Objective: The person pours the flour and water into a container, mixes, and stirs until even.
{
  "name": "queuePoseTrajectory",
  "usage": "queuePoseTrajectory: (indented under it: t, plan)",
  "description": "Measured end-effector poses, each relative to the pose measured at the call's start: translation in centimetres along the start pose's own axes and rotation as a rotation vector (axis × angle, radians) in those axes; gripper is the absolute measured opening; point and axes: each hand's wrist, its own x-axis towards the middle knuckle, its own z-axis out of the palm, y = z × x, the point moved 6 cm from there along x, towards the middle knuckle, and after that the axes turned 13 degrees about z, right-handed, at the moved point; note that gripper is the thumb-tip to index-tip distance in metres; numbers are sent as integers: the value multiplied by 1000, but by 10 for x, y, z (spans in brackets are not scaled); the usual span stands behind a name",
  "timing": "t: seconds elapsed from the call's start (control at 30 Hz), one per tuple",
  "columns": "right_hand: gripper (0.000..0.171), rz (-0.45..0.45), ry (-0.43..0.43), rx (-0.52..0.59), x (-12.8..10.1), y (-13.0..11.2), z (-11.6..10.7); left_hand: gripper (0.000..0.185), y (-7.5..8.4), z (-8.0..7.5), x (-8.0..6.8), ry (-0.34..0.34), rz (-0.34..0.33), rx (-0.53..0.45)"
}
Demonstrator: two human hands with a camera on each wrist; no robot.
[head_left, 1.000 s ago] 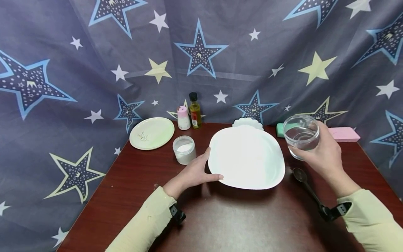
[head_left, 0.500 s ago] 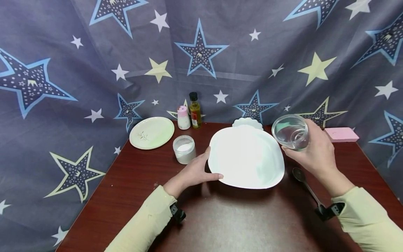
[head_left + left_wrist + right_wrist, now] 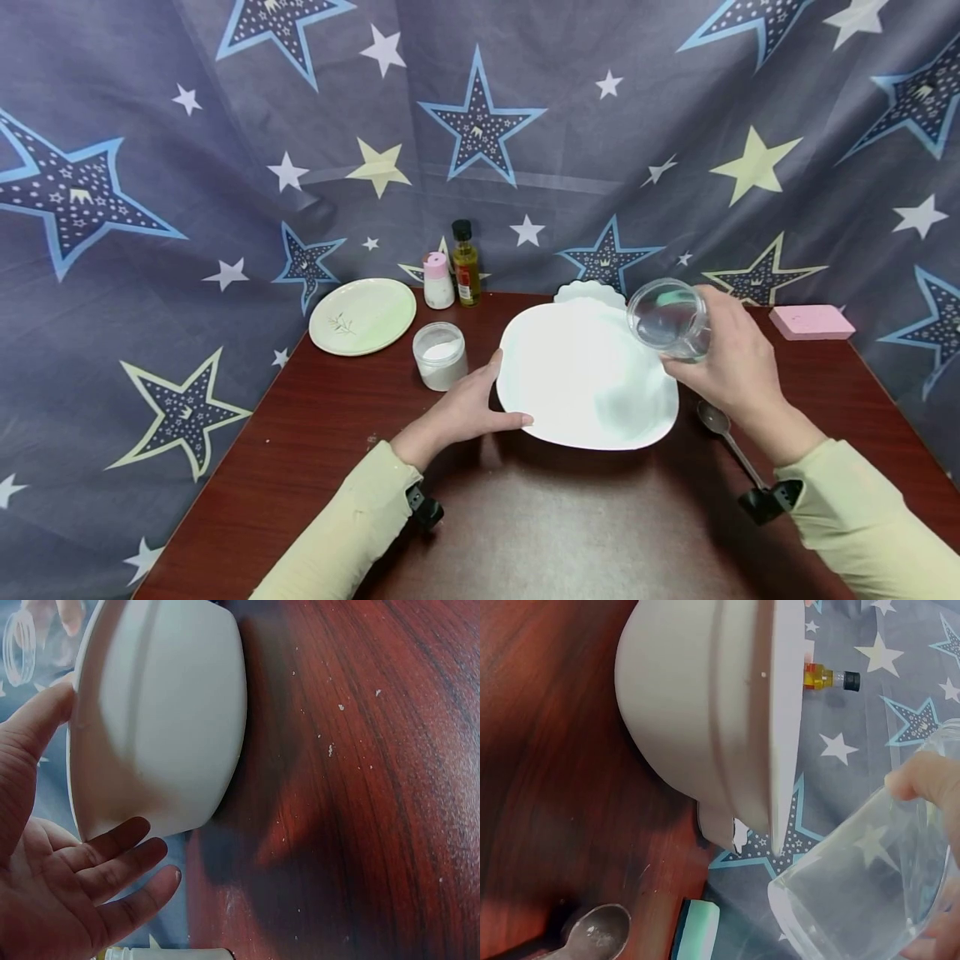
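The glass cup (image 3: 670,319) is tipped on its side over the right rim of the white bowl (image 3: 585,375), its mouth turned toward the bowl's middle and clear water lying low inside it; the right hand (image 3: 731,358) holds it from the right with fingers (image 3: 922,776) curled round the glass wall. The bowl stands on the dark red bench (image 3: 540,517) near its middle, and the left hand (image 3: 468,408) steadies it from the left — thumb up against the rim, the other fingers (image 3: 120,859) straight and slightly spread along the outer wall, gripping nothing. Just right of the bowl a spoon (image 3: 718,421) lies on the bench, under the right wrist. Left of the bowl stands a small jar of white powder (image 3: 439,356), and beyond it a pale green plate (image 3: 363,316), a pink-capped shaker (image 3: 437,282) and an oil bottle (image 3: 465,263). A scalloped white dish (image 3: 588,292) sits behind the bowl, and a pink block (image 3: 812,322) lies at the far right — well apart from the rest.
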Motion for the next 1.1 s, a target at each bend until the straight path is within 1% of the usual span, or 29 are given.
queuePoseTrajectory:
  t: [0.3, 0.5, 0.63, 0.77, 0.97, 1.1]
  plan:
    - [87, -47, 22, -78, -3, -9, 8, 115, 0, 0, 0, -9, 0, 5]
    - [86, -120, 73, -98, -4, -12, 12, 115, 0, 0, -1, -14, -5, 6]
    - [85, -164, 91, -101, -4, -15, 13, 115, 0, 0, -1, -14, -10, 11]
    - [84, -186, 83, -125, -4, -16, 16, 115, 0, 0, -1, -19, -15, 8]
    - [86, -176, 43, -175, -4, -18, 20, 116, -1, 0, 0, -22, -8, 6]
    - [85, -180, 35, -193, -4, -20, 22, 116, -1, 0, 0, -19, 4, 1]
